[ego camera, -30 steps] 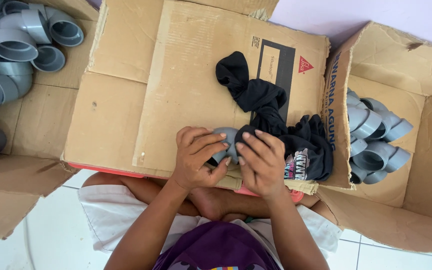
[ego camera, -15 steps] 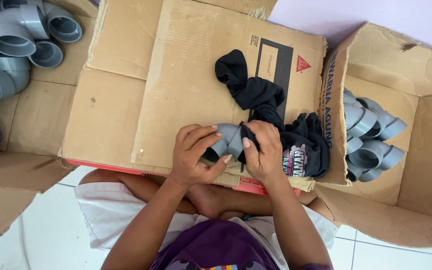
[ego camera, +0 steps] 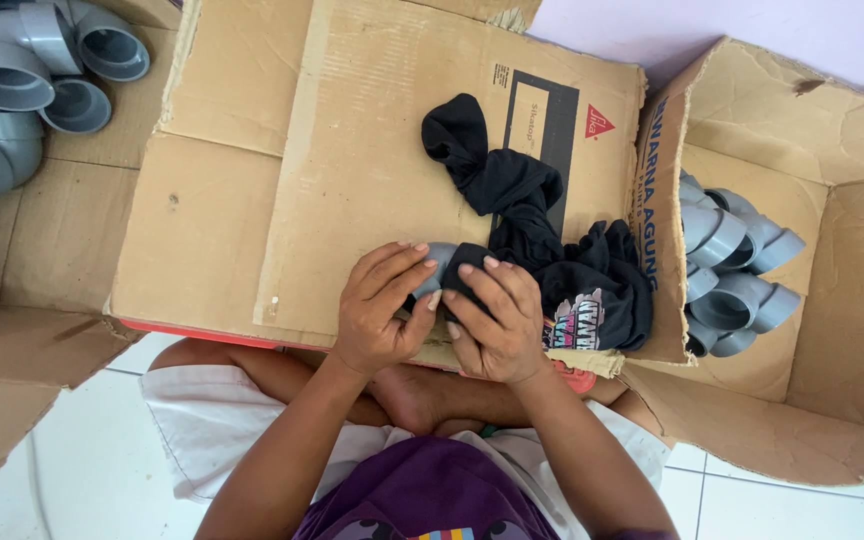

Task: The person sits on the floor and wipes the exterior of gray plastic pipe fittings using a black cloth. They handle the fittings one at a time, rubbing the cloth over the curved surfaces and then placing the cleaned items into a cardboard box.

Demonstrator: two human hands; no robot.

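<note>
Hands are seen together at the near edge of a flattened cardboard sheet (ego camera: 352, 150) laid across the lap. A grey pipe elbow (ego camera: 439, 262) is held between them; only a small rounded part of its smooth, matt grey surface shows above the fingers, the rest being hidden. The left hand (ego camera: 382, 310) is cupped round the elbow from the left, its fingers (ego camera: 397, 262) curled over the top and clenched on it. The right hand (ego camera: 492, 320) is pressed against the elbow's right side, its fingers (ego camera: 497, 280) grasping a fold of black cloth (ego camera: 512, 215) against the fitting. The cloth is stretched away from the hands across the cardboard, knotted at its far end, with a coloured print on the bunched part at the right.

An open cardboard box (ego camera: 812, 130) is seen on the right, with several like grey elbows (ego camera: 737, 270) piled inside against its left wall. More grey elbows (ego camera: 22, 80) are heaped in another box (ego camera: 12, 240) at the upper left. White floor tiles (ego camera: 82, 440) are visible below the boxes.
</note>
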